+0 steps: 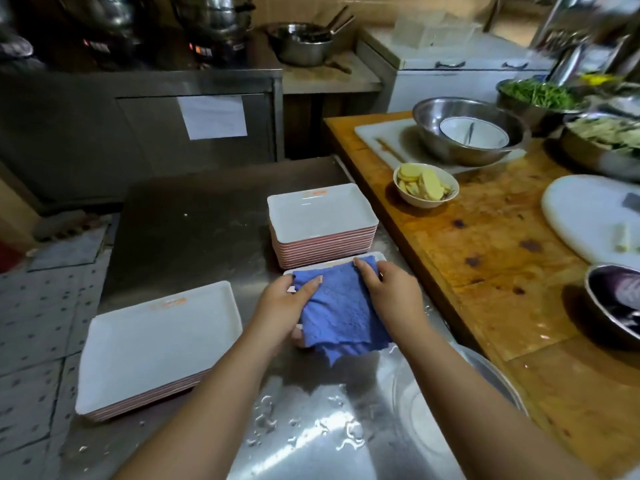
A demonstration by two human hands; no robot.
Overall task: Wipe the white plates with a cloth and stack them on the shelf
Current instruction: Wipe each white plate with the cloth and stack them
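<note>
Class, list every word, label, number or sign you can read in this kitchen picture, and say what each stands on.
None can be read.
Top plate of the far stack: orange mark on its rim, too blurred.
Top plate of the near stack: orange mark, too blurred.
Paper sheet on the steel cabinet: looks blank.
Cookers' panels: too small.

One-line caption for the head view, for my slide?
Both hands, left hand and right hand, hold a blue cloth over a white plate between two stacks.

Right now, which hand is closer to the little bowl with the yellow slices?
The right hand. It grips the blue cloth just below and left of the bowl of slices. The left hand holds the cloth's other side, farther from the bowl.
</note>
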